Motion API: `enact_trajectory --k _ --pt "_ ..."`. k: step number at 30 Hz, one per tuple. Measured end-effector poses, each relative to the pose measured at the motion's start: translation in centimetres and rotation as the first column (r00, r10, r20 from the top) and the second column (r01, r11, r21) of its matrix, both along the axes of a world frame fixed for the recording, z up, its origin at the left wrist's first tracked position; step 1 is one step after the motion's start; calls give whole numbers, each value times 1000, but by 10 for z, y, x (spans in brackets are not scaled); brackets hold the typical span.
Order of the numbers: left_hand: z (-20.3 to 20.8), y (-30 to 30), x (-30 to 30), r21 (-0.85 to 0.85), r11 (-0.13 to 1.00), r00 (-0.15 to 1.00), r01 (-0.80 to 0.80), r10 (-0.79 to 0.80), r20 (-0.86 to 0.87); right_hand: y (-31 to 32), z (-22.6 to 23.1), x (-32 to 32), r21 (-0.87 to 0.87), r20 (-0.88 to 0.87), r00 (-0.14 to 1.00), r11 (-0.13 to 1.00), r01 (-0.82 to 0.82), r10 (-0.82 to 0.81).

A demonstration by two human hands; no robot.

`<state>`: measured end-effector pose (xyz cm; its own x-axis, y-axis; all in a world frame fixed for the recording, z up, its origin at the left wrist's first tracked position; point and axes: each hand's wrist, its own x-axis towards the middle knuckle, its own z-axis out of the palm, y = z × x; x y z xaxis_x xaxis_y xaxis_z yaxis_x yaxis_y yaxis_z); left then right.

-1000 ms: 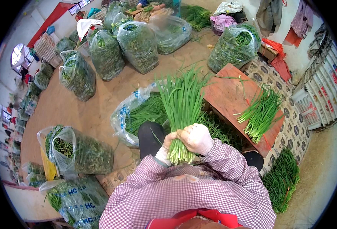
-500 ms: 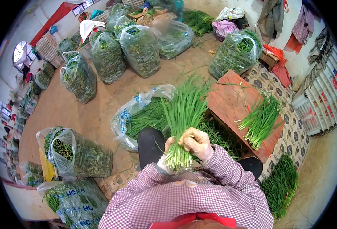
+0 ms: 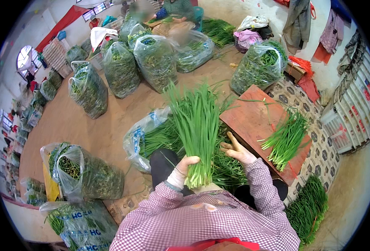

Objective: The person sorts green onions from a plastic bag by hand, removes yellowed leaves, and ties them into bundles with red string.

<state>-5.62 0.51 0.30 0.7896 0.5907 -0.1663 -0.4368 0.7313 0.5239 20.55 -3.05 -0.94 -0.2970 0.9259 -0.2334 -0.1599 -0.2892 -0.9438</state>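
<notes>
My left hand [image 3: 184, 168], in a pale glove, is closed round the lower stalks of a large bunch of garlic chives [image 3: 196, 125]. The bunch stands upright before my chest, its pale cut ends down and its green leaves fanning upward. My right hand [image 3: 239, 151] is off the bunch, fingers spread with nothing in them, beside the edge of a reddish wooden board [image 3: 252, 111]. A smaller bundle of chives [image 3: 286, 140] lies on that board. Loose greens [image 3: 230, 171] lie below my right hand, between my knees.
An open plastic bag of chives [image 3: 134, 144] lies beyond my left knee. Stuffed clear bags [image 3: 90, 169] stand at left, others [image 3: 155, 62] farther back. A chive pile [image 3: 306, 209] lies at right near white crates [image 3: 346, 117]. Another person [image 3: 178, 10] sits at the back.
My right hand has let go of the stalk ends, moved right and spread its fingers. The left hand keeps hold of the bunch, which now stands more upright.
</notes>
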Motion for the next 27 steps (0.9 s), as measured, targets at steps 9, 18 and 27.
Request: enact_trajectory --k 9,18,27 --pt "1 23 43 806 579 820 126 395 -413 36 32 -54 316 -161 966 917 243 -201" --pt "50 55 97 894 5 611 448 728 -311 48 76 -25 232 -200 810 777 585 -551" --pt "158 99 220 942 335 994 -1 102 -35 60 126 97 654 72 829 654 380 -555"
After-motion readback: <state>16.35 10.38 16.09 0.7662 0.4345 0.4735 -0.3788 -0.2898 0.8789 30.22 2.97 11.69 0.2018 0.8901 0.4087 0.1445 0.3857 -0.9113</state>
